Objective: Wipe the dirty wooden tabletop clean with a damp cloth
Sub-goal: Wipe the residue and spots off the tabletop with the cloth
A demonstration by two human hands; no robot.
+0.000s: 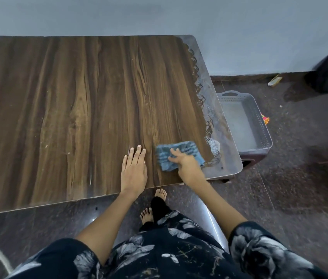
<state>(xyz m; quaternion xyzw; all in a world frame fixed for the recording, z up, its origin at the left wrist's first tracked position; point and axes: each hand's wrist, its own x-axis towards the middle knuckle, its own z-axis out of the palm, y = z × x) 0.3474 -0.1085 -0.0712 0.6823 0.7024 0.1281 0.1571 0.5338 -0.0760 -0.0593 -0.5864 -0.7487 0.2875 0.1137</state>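
A person's right hand (187, 161) presses a folded blue cloth (176, 155) onto the wood-grain tabletop (68, 107) near its front right corner, fingers spread over the ribbed fabric, its long axis running roughly left to right. The left hand (134, 168) lies flat just beside it, fingers straight and together. A grey, dusty-looking strip with looping smear marks (201, 99) lines the right edge. Beyond that edge a perforated grey plastic tray (259, 121) sits partly hidden; a dark shape at far right is blurred.
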